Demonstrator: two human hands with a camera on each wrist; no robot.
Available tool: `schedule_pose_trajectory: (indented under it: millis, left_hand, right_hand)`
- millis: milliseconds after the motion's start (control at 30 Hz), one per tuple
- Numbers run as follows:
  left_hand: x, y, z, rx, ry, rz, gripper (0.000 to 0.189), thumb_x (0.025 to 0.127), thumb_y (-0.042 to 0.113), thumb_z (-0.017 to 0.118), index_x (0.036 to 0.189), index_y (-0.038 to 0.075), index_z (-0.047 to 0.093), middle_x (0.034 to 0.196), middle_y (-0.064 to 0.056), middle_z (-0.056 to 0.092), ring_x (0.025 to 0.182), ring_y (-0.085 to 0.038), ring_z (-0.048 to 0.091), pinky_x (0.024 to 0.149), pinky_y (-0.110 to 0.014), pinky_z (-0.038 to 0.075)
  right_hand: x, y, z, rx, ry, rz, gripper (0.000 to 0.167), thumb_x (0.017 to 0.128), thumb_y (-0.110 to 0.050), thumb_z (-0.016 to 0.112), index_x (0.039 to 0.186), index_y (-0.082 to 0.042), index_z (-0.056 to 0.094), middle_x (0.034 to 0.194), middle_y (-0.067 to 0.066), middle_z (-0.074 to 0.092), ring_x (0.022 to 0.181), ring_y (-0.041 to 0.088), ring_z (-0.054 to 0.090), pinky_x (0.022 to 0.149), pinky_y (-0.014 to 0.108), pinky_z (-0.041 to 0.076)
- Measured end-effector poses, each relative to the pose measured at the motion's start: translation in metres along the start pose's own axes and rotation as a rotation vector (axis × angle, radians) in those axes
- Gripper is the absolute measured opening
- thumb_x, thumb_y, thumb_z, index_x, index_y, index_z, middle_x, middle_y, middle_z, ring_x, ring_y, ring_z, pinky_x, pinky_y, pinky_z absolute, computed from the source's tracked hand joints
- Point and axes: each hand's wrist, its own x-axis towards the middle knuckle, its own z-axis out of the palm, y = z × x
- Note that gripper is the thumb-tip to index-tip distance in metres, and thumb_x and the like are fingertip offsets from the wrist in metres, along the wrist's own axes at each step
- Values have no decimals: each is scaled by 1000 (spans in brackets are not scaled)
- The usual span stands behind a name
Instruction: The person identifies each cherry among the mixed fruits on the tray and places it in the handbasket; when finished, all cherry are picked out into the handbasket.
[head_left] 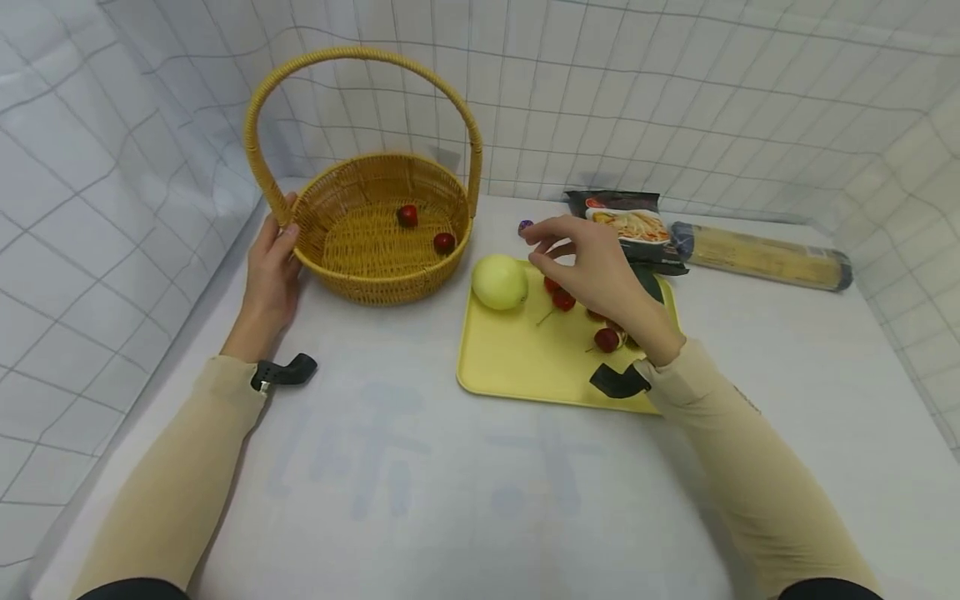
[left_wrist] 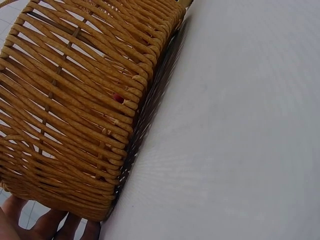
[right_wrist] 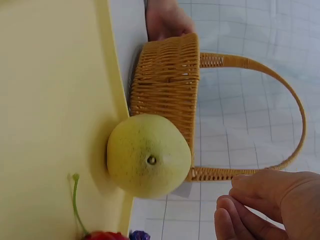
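Observation:
A yellow wicker basket (head_left: 352,290) with a tall hoop handle stands at the back left; two small red fruits (head_left: 444,243) lie in it. My left hand (head_left: 267,279) grips its left rim near the handle's foot, and its fingers show against the wickerwork (left_wrist: 60,110) in the left wrist view. Over the back of a yellow tray (head_left: 525,367) hovers my right hand (head_left: 592,258), fingers loosely bent, thumb apart from the index finger, holding nothing visible. Left of it, a round pale-green fruit (head_left: 499,282) rests on the tray. Red cherries (head_left: 563,300) with stems lie below the hand.
Behind the tray lie a small purple thing (head_left: 526,226) and a black food packet (head_left: 637,225). A long wrapped yellowish roll (head_left: 765,256) extends to the right. A dark green thing (head_left: 648,282) is partly covered by the right hand. Grid-patterned white sheeting (head_left: 540,100) encloses the table.

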Motion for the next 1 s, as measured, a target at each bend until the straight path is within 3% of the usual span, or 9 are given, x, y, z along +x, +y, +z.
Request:
schedule_pose_trajectory:
  millis: [333,533,633,800,1000]
  left_hand:
    - [1,-5,-2,-14,7,5,54,107,22,57,161,23,46,162,-3,45,149,-19,38,120,-31,30]
    - [1,-3,-1,-19,10,9,54,107,22,58,160,22,47,161,-2,46,149,-19,39,120,-29,31]
    - [1,-3,-1,-23,2,7,55,107,23,59,160,23,47,160,-2,47,149,-19,38,121,-30,30]
    - [1,-2,-1,-15,1,8,56,107,24,59,161,23,46,161,-1,46,150,-19,38,122,-30,29]
    - [1,-1,0,-10,-1,9,57,107,25,59,162,23,44,163,-2,43,152,-20,36,124,-31,28]
  right_hand:
    - [-18,21,-4,6,45,133,28,99,-10,73,126,-9,75,121,10,76,106,25,73,94,40,59]
    - [-21,29,2,-33,-100,220,37,99,-12,74,134,-6,69,132,14,71,115,30,71,98,46,57]
    - [-22,33,5,-95,-149,218,41,97,-12,76,136,-2,67,135,17,68,118,33,69,99,47,57]
    - [-21,38,11,-152,-146,201,40,96,-10,77,134,-1,69,134,19,67,114,35,71,95,47,59]
    - [-21,44,17,-221,-140,168,35,96,-8,77,129,1,72,131,21,68,115,39,62,97,50,51]
